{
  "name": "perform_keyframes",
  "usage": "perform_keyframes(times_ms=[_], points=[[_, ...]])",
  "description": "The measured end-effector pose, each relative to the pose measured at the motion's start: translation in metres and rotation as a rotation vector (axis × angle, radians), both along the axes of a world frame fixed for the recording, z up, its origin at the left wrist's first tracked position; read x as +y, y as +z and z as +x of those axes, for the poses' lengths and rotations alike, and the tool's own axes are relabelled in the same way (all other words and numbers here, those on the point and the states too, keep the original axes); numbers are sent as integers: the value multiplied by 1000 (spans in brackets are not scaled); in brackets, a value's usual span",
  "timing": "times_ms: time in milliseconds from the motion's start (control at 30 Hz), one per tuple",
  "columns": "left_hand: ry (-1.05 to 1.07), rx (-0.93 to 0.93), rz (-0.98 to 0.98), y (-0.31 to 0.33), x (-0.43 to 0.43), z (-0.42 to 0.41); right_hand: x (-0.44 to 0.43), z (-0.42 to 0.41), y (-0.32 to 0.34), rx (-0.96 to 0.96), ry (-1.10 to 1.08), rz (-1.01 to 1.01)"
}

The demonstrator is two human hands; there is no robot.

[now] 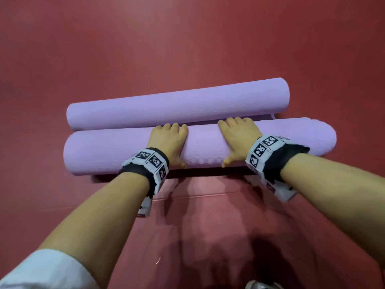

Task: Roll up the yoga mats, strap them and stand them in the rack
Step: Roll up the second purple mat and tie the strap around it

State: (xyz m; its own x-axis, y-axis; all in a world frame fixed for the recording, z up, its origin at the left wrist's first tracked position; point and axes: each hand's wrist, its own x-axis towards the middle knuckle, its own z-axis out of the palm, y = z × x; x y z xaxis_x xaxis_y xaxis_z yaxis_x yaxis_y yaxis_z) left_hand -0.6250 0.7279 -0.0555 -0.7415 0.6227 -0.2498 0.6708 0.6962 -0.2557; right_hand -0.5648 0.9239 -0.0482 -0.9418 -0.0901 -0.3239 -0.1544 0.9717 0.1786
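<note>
Rolling looks done: on red floor [187,38], far rolled mat [177,105] and near rolled mat [104,151] lying side by side, touching, no strap seen round either. Gripping near one w/ left hand [170,140] & right hand [239,140], fingers curled over top, thumbs on near side. Dark strap [208,174] flat under its near edge; prob left to do: strap both, stand in rack (not in view).

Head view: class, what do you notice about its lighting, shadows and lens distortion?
Head view: soft, even light with no glare; the wide lens bows the near mat and far mat; a blurry shadow lies on the floor below them.
</note>
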Motion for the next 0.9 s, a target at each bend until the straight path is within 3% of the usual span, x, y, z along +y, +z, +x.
perform_keyframes(times_ms=[67, 133, 267, 400, 533, 600, 733, 900], points=[[-30, -43, 20, 6, -5, 2, -2, -2, 9, -27, 73, -13], [-37, -242, -12, 14, -13, 4, 2, 2, 11, -153, 98, -121], [82, -672, -94, 23, -14, 7, -3, 15, 8, -518, -14, -324], [237, -846, -3, 13, -15, -10, 9, -3, -2, -693, -194, -528], [137, -545, -171, 8, -10, -13, 8, -4, -7, -547, -164, -295], [129, -363, -94, 13, -15, -15, 14, -2, -3, -395, -185, -336], [387, -199, 124, 15, -21, -29, 35, -10, -4, -163, -407, -428], [401, 4, 233, 1, -15, -14, -11, 0, -3, 150, -230, -226]])
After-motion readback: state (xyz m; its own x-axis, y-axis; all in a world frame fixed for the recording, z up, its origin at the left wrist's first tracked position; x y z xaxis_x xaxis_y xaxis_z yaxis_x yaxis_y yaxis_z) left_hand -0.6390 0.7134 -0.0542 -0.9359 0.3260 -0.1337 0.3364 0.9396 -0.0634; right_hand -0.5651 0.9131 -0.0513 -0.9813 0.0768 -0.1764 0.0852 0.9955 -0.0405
